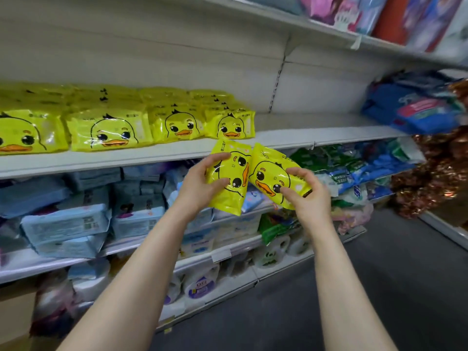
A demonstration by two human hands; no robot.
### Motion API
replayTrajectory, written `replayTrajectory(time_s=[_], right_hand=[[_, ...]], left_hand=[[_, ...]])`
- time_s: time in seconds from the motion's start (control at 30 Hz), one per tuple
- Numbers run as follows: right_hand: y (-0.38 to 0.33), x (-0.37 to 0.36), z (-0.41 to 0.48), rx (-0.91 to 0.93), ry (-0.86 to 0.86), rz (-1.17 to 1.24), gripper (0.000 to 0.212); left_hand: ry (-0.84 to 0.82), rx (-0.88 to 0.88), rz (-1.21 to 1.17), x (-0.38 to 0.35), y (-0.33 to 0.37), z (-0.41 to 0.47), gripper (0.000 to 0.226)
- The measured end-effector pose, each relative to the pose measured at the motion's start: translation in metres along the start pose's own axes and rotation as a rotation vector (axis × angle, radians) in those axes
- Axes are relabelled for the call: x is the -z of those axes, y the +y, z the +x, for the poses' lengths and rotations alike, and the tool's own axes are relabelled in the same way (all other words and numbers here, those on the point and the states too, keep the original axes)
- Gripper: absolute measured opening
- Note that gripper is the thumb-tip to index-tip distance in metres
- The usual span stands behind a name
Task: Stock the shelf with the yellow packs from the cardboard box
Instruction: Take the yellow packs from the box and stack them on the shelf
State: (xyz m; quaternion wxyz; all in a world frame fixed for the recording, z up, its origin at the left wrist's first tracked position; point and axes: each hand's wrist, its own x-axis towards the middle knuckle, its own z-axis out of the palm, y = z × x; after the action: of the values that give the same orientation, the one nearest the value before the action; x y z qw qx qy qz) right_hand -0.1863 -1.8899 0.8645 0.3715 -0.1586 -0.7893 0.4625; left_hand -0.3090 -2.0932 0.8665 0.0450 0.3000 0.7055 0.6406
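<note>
My left hand grips a yellow duck-face pack turned on its side, just below the front edge of the white shelf. Beside it, my right hand grips a second yellow pack, tilted, its edge touching the first. Several yellow packs stand in rows on the left part of that shelf, the rightmost directly above my hands. To the right of them the shelf board is bare. At the lower left a corner of a cardboard box shows.
Blue packages lie at the shelf's right end. Lower shelves hold pale blue wipe packs, green packs and white jugs. Coppery tinsel hangs at the right. A grey aisle floor runs beneath my arms.
</note>
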Motion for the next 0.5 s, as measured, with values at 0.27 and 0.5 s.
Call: replayTrajectory(time_s=[0.27,0.5], right_hand=[[0.014,-0.017,0.112,0.037,0.128,-0.006,0.042],[0.035,-0.025,0.188,0.021,0.208,-0.004,0.039]], left_hand=[[-0.089,-0.167,0.120,-0.010,0.007,0.139,0.053],[-0.116,-0.212,0.207,-0.026,0.014,0.244,0.056]])
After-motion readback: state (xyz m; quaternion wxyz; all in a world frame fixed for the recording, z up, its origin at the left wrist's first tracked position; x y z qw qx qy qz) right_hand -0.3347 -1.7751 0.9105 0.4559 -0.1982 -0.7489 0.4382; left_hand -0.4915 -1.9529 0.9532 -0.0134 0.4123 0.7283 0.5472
